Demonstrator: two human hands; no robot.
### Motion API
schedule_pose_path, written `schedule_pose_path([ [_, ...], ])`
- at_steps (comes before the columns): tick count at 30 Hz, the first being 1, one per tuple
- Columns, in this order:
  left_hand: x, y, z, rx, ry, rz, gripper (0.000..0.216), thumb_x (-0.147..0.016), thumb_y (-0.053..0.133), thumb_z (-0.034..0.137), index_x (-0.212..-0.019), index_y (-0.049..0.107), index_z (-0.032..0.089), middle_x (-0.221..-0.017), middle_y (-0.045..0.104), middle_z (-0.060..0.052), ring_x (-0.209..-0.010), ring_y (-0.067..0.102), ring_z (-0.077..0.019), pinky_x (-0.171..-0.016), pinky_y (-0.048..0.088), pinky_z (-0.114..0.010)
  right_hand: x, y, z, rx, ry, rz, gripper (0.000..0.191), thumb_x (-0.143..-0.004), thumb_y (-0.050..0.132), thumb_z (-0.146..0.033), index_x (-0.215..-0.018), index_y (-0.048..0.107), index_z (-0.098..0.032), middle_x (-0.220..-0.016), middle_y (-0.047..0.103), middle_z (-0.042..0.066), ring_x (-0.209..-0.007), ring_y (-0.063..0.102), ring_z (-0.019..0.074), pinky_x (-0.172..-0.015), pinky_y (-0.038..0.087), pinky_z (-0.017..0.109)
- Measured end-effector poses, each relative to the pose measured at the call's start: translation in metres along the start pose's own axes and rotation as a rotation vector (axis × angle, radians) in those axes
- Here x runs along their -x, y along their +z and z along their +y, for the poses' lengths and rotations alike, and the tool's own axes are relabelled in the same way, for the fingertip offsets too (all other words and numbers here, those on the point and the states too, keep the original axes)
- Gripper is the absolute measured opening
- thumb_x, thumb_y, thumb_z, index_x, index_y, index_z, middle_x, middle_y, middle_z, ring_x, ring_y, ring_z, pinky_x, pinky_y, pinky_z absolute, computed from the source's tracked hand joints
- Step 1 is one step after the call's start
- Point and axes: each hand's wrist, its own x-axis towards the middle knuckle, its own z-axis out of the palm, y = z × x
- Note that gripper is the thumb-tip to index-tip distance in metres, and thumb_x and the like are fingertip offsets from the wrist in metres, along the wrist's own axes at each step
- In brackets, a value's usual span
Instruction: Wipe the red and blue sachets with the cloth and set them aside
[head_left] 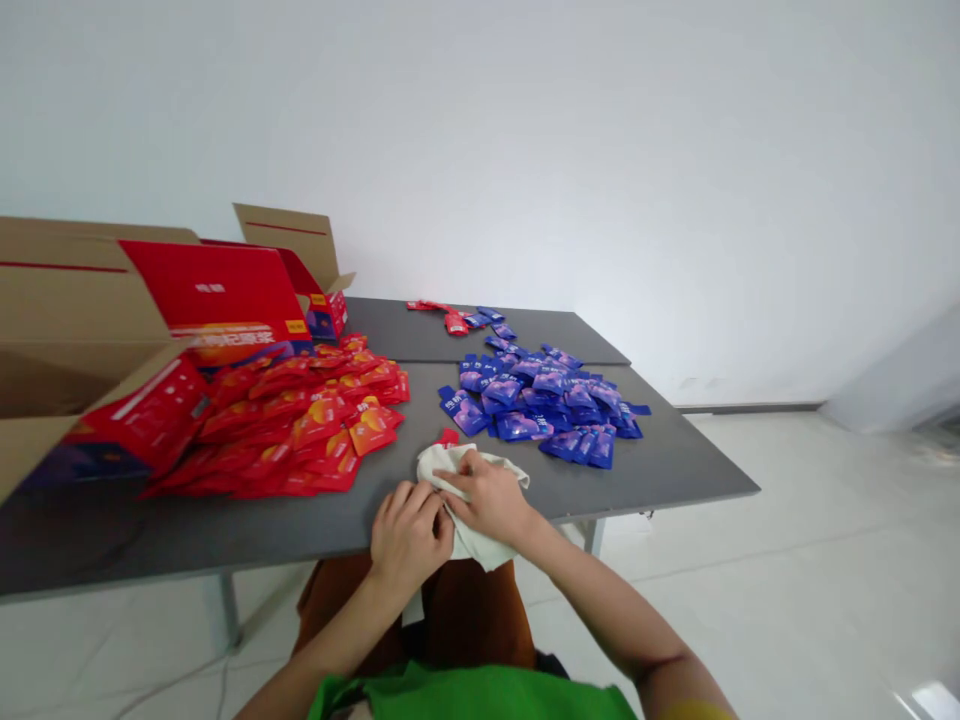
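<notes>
A white cloth (480,548) lies at the table's front edge, its lower part hanging over. My right hand (491,497) presses on the cloth from above, thumb and fingers bunched on it. Just past the cloth's far edge peeks the top of a red sachet (448,437); the cloth covers the rest. My left hand (409,530) is closed at the cloth's left side, fingers curled downward, and what they pinch is hidden. Left of my hands spreads a heap of red sachets (300,425). Beyond them to the right is a pile of blue sachets (551,390).
Open cardboard boxes, a large red one (225,300) and a smaller one (330,310) behind it, stand on the left of the dark grey table (667,460). A few red sachets (455,323) and blue sachets (491,315) lie near the wall.
</notes>
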Motion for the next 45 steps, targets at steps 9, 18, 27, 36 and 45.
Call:
schedule_pose_path([
  [9, -0.006, 0.001, 0.009, -0.051, -0.129, -0.03, 0.03, -0.094, 0.04, 0.03, -0.078, 0.065, 0.023, -0.084, 0.065, -0.009, -0.085, 0.052, -0.0244, -0.071, 0.035, -0.038, -0.058, -0.007, 0.007, 0.129, 0.187, -0.094, 0.048, -0.098, 0.033, -0.059, -0.133, 0.057, -0.036, -0.112, 0.061, 0.01, -0.092, 0.064, 0.0227, -0.076, 0.046, 0.029],
  [18, -0.003, 0.013, 0.015, -0.06, -0.195, -0.018, 0.031, -0.095, 0.039, 0.03, -0.08, 0.065, 0.022, -0.086, 0.066, -0.009, -0.086, 0.051, -0.0254, -0.07, 0.033, -0.039, -0.023, -0.005, 0.014, 0.078, -0.097, -0.158, 0.046, -0.099, 0.04, -0.048, -0.141, 0.05, -0.031, -0.11, 0.061, 0.009, -0.092, 0.062, 0.0201, -0.077, 0.043, 0.026],
  [27, -0.001, 0.021, 0.011, -0.02, -0.195, -0.013, 0.031, -0.094, 0.039, 0.03, -0.081, 0.066, 0.024, -0.086, 0.065, -0.011, -0.084, 0.054, -0.023, -0.069, 0.039, -0.04, -0.006, -0.001, 0.018, 0.073, -0.185, -0.114, 0.037, -0.1, 0.039, -0.04, -0.12, 0.067, -0.025, -0.099, 0.066, 0.008, -0.083, 0.064, 0.0193, -0.069, 0.042, 0.026],
  [36, -0.004, 0.013, 0.013, -0.037, -0.202, -0.011, 0.033, -0.095, 0.038, 0.03, -0.08, 0.066, 0.022, -0.086, 0.065, -0.011, -0.085, 0.053, -0.0246, -0.071, 0.038, -0.039, -0.045, 0.004, 0.022, 0.05, 0.161, 0.005, 0.046, -0.102, 0.032, -0.048, -0.112, 0.07, -0.024, -0.1, 0.066, 0.008, -0.086, 0.064, 0.0178, -0.069, 0.041, 0.023],
  [45, -0.003, 0.01, 0.012, -0.039, -0.138, 0.016, 0.029, -0.094, 0.041, 0.028, -0.078, 0.065, 0.023, -0.085, 0.064, -0.009, -0.084, 0.051, -0.0253, -0.07, 0.035, -0.039, 0.007, 0.003, 0.029, -0.047, -0.23, -0.055, 0.044, -0.099, 0.039, -0.053, -0.105, 0.072, -0.024, -0.089, 0.062, 0.004, -0.083, 0.057, 0.0152, -0.076, 0.04, 0.024],
])
